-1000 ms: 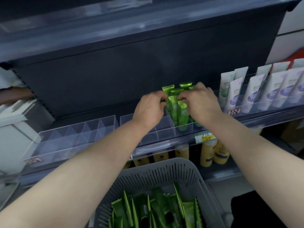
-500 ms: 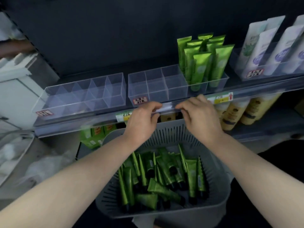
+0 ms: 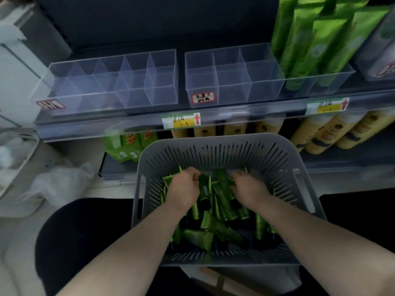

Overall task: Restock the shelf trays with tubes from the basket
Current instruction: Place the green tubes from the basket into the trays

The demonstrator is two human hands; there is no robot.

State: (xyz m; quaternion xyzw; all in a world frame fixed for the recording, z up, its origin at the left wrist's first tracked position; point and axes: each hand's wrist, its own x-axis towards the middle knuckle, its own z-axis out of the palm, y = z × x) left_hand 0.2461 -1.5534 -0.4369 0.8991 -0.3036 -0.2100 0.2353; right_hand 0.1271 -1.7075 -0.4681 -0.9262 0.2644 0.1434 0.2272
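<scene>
A grey slotted basket (image 3: 213,146) sits low in front of me, filled with several green tubes (image 3: 198,236) with black caps. Both my hands are down inside it. My left hand (image 3: 183,189) has its fingers curled round a green tube near the basket's far side. My right hand (image 3: 248,186) reaches among the tubes with fingers bent on them; blur hides the exact grip. On the shelf above stand two clear divided trays (image 3: 119,82) (image 3: 230,77). The right tray's rightmost compartments hold upright green tubes (image 3: 310,45).
Price labels (image 3: 181,120) run along the shelf's front rail. Yellow bottles (image 3: 327,133) and green boxes (image 3: 126,144) stand on the lower shelf behind the basket. A tray of pale tubes (image 3: 382,50) is at the far right. White objects lie at the left.
Both hands came down from the green tubes in the shelf tray, past the shelf rail, into the basket. The view tilted down with them.
</scene>
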